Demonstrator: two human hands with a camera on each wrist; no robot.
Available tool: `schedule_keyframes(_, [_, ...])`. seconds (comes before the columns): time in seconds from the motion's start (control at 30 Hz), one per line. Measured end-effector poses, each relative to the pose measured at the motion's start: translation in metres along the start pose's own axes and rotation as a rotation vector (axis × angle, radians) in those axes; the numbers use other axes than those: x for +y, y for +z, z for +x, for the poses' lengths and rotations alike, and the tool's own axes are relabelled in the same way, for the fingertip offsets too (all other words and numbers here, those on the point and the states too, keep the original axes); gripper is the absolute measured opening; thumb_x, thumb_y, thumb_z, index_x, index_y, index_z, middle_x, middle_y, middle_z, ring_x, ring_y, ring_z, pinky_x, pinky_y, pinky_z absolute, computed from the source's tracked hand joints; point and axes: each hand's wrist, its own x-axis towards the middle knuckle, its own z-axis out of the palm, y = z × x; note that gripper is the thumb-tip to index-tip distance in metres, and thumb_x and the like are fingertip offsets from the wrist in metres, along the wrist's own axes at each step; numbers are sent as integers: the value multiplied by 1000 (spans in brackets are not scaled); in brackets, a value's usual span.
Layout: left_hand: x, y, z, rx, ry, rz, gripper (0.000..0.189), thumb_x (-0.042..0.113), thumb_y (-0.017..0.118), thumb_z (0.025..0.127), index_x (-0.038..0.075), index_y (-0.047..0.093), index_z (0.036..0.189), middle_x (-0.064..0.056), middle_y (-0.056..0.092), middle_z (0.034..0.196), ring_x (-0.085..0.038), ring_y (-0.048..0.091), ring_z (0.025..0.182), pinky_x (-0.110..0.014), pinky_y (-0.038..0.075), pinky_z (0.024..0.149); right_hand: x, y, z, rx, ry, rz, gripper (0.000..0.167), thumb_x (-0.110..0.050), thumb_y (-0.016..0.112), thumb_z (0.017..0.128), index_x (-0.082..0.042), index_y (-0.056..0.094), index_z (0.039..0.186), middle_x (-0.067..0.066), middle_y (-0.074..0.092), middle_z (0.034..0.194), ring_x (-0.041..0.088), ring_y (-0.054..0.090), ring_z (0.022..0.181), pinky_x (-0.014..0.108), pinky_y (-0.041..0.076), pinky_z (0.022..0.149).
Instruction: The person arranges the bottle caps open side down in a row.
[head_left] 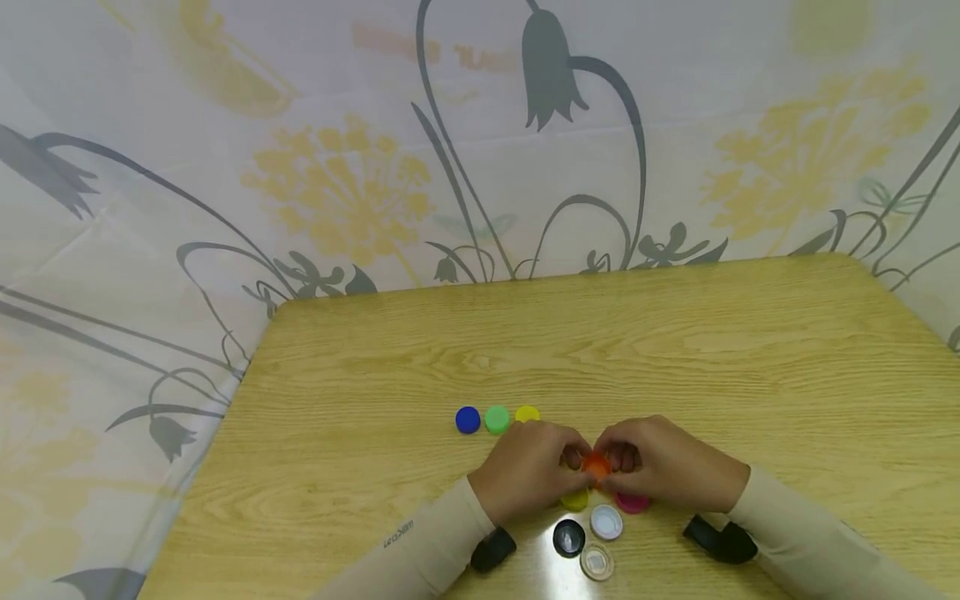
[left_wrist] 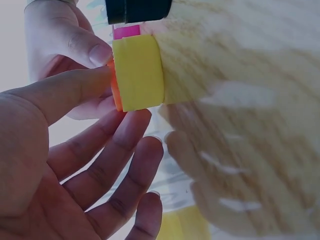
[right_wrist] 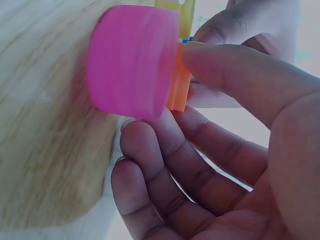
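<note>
An orange bottle cap (head_left: 597, 468) sits between my two hands. My left hand (head_left: 536, 468) pinches its left side between thumb and forefinger, and from the right my right hand (head_left: 667, 462) pinches it likewise. A yellow cap (left_wrist: 139, 72) stands close beside it in the left wrist view, hiding much of the orange one. On the other side, the right wrist view has a pink cap (right_wrist: 132, 60) partly covering the orange cap (right_wrist: 179, 85). The remaining fingers of both hands curve loosely below the caps.
Beyond my left hand a blue cap (head_left: 468, 420), a green cap (head_left: 497, 419) and another yellow cap (head_left: 528, 413) form a row. Nearer me lie a white cap (head_left: 607, 522), a black cap (head_left: 569, 538) and a beige cap (head_left: 597, 562) on the wooden table (head_left: 360, 375).
</note>
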Motion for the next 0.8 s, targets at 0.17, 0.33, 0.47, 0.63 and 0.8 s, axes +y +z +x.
schedule_keyframes(0.17, [-1,-2,0,3,-11,-40,22,32,75,90,15,76,104,12,73,85,8,58,71,-11,45,63,-1,-3,-1,25,-11,-10,15,-19,77,88,-11,72,100,-12,66,83,-3,58,72,21,54,64])
schedule_keyframes(0.33, [-2,-6,0,18,-15,-82,22,31,74,91,14,74,105,11,74,87,9,60,74,-11,46,65,-2,-4,-1,67,-13,-31,15,-16,78,87,-10,72,99,-11,68,85,-3,60,74,21,55,65])
schedule_keyframes(0.47, [-2,-10,-1,39,-9,-139,21,30,74,92,15,72,106,11,74,89,8,62,76,-11,49,67,-5,-4,-1,145,-52,-58,16,-17,79,87,-11,72,100,-11,67,86,-3,59,74,21,54,65])
schedule_keyframes(0.63, [-4,-15,-3,45,-1,-242,20,29,73,93,16,70,108,9,75,91,7,64,80,-12,51,72,-8,-4,-2,208,-98,-92,20,-17,80,86,-12,72,104,-11,69,90,-3,59,79,22,55,69])
schedule_keyframes(0.8, [-7,-15,-7,55,18,-316,22,29,73,93,15,68,108,7,76,91,6,65,80,-14,52,73,-10,-3,-2,219,-116,-102,24,-16,81,85,-11,72,106,-9,71,93,-2,61,81,23,56,71])
